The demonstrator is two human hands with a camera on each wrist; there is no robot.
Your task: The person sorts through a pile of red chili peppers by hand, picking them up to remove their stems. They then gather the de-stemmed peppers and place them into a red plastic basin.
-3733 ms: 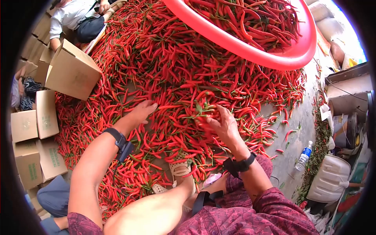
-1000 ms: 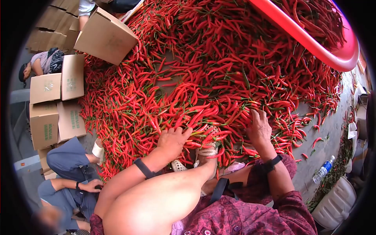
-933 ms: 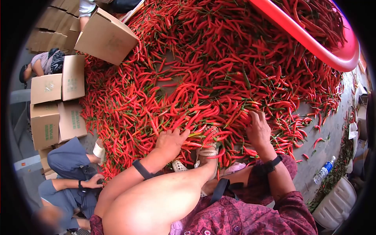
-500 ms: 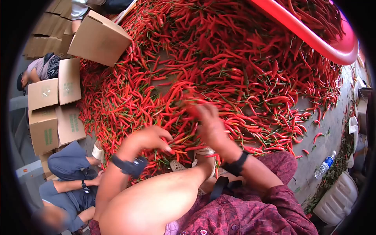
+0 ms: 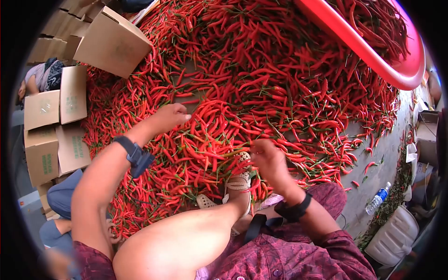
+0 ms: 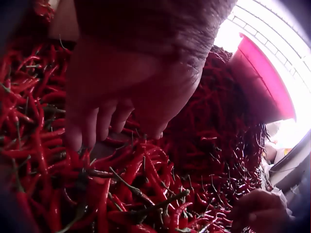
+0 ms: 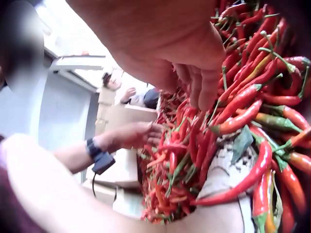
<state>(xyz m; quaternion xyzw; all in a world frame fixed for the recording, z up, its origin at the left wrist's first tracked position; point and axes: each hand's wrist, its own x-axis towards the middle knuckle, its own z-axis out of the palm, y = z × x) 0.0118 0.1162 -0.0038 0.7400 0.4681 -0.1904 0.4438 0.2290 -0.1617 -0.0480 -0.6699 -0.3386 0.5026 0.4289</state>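
Red chili peppers with green stems lie in a wide heap over the floor. My left hand is over the left part of the heap, with fingers loosely bent. In the left wrist view its fingers hang above the peppers with nothing between them. My right hand is lower, just right of the shoe. In the right wrist view its fingers point down at the peppers, and none shows in their grip. Several peppers lie across the shoe, beside a greenish-yellow pepper.
A big pink-red basin of chilies stands tilted at back right. Cardboard boxes line the left, where other people sit. On the right floor lie a water bottle and a whitish plastic container.
My left hand has moved up and left across the heap. The right hand first swept left to the middle, then came back right and down beside the shoe. The head view has shifted slightly.
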